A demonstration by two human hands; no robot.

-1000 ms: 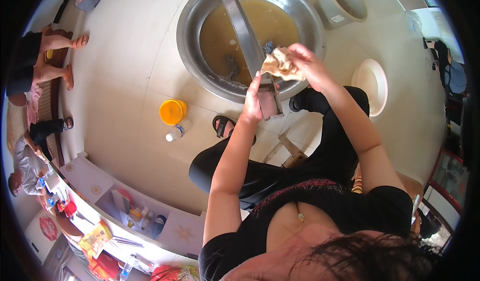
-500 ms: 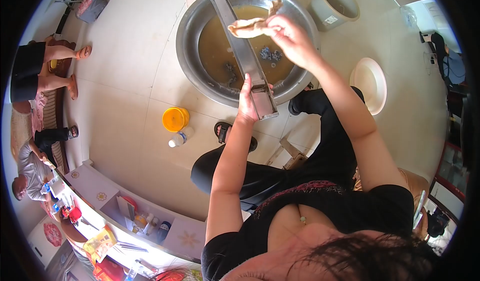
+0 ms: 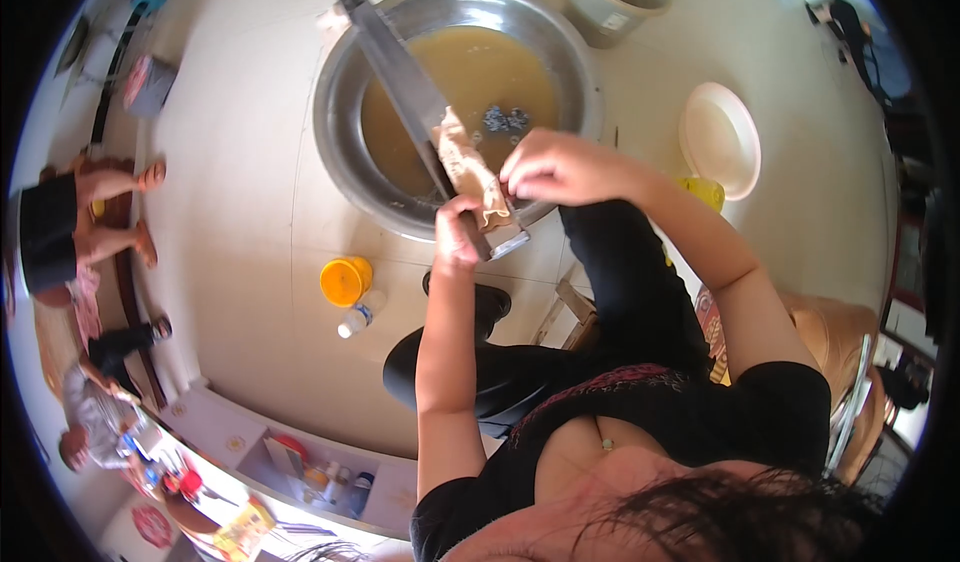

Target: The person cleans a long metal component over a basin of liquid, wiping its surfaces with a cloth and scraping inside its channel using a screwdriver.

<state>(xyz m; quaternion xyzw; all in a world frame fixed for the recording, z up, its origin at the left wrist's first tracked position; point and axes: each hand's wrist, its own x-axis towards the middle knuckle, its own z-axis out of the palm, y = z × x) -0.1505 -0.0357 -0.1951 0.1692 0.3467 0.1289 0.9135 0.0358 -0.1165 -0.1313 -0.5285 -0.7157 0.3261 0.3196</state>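
My left hand (image 3: pixel 456 234) is wrapped round the near end of a long metal bar-like piece (image 3: pixel 392 67), which lies slantwise across a wide steel basin (image 3: pixel 340 132). A tan, crumpled strip (image 3: pixel 462 162) rests along the near part of the metal piece. Just right of the strip is my right hand (image 3: pixel 560 167), its fingers curled and slightly blurred; whether they pinch the strip's edge is hidden. Cloudy brown water (image 3: pixel 485 62) fills the basin's bottom, with grey-blue scouring clumps (image 3: pixel 505 119) in it.
A yellow-orange cup (image 3: pixel 345 281) and a bottle (image 3: pixel 355 320) stand on the floor at left. Beyond the basin is a grey bucket (image 3: pixel 615 2); a pale bowl (image 3: pixel 720 142) lies at right. Two other people (image 3: pixel 60 232) are at far left, near a counter (image 3: pixel 215 427).
The tan strip has gone from dangling in my right hand to lying on the metal piece. That piece has tilted and shifted left, and my right hand has come down. The view has turned.
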